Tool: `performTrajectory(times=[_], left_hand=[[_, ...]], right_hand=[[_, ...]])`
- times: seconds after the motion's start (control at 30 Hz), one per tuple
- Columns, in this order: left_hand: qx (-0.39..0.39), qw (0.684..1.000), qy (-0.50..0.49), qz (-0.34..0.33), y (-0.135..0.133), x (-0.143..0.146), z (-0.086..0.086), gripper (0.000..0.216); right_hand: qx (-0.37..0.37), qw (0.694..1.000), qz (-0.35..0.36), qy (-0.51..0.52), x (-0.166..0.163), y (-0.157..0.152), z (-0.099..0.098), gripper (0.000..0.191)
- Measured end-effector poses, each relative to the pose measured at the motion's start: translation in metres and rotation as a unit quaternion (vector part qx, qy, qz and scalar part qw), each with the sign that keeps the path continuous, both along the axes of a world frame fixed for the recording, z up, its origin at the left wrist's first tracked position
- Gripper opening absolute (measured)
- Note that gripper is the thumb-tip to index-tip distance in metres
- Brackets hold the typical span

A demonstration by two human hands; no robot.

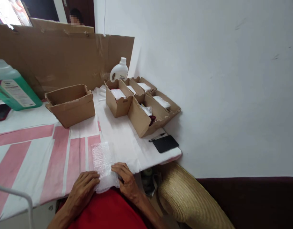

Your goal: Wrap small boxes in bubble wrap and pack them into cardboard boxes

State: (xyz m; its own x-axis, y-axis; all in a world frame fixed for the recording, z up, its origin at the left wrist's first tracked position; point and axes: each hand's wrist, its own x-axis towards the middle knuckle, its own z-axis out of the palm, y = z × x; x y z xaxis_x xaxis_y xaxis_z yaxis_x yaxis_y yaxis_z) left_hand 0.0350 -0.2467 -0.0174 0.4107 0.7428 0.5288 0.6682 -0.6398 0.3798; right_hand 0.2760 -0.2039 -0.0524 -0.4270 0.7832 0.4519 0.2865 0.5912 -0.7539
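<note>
A sheet of bubble wrap [103, 162] lies at the near edge of the table, over a pink-and-white striped cloth [41, 152]. My left hand [84, 186] grips its near left corner, fingers curled on it. My right hand [124, 178] presses on its near right corner, fingers bent over the wrap. Whether anything lies under the wrap is hidden.
An empty open cardboard box [71, 105] stands at centre left. Several open boxes [141, 101] with wrapped items sit at the right by the wall. A white jug [120, 70], a green bottle [12, 87], a pen and black case [165, 143], a straw hat [189, 197] and a cardboard screen are nearby.
</note>
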Motion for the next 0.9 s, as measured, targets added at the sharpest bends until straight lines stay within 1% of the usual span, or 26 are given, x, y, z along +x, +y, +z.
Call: performTrajectory(times=[0.17,0.27,0.33,0.5,0.63,0.67,0.73,0.77,0.8,0.87,0.9], left_hand=[[-0.029,0.999,0.001,0.017,-0.002,-0.001,-0.003,0.021],[-0.047,0.997,-0.029,0.054,-0.002,-0.002,-0.006,0.013],[-0.061,0.993,-0.049,0.091,-0.002,-0.001,-0.008,0.009],[-0.086,0.975,-0.075,0.189,0.003,0.007,-0.016,0.013],[-0.123,0.96,-0.072,0.243,0.009,0.017,-0.018,0.021],[-0.115,0.956,-0.072,0.26,0.009,0.019,-0.017,0.025],[-0.065,0.955,-0.061,0.282,0.009,0.02,-0.012,0.037],[-0.029,0.96,-0.043,0.274,0.008,0.019,-0.009,0.04],[0.005,0.968,-0.013,0.25,0.007,0.018,-0.007,0.042],[0.053,0.981,0.061,0.178,0.007,0.015,-0.005,0.041],[0.065,0.983,0.093,0.146,0.008,0.013,-0.006,0.039]], right_hand=[[-0.021,1.0,-0.012,0.014,0.0,0.001,0.005,0.03],[-0.025,0.999,-0.023,-0.001,-0.004,0.001,0.009,0.018],[-0.033,0.998,-0.057,-0.018,-0.01,0.0,0.01,0.012],[-0.026,0.982,-0.171,-0.071,-0.029,-0.003,0.006,0.015],[-0.011,0.968,-0.226,-0.112,-0.039,-0.001,0.002,0.018],[-0.01,0.965,-0.231,-0.12,-0.04,0.0,0.002,0.019],[-0.008,0.962,-0.236,-0.139,-0.041,0.004,0.002,0.021],[-0.007,0.96,-0.236,-0.15,-0.042,0.005,0.003,0.022],[-0.007,0.959,-0.235,-0.16,-0.042,0.007,0.003,0.023],[-0.01,0.957,-0.233,-0.172,-0.041,0.013,0.003,0.025],[-0.013,0.957,-0.232,-0.174,-0.041,0.016,0.002,0.026]])
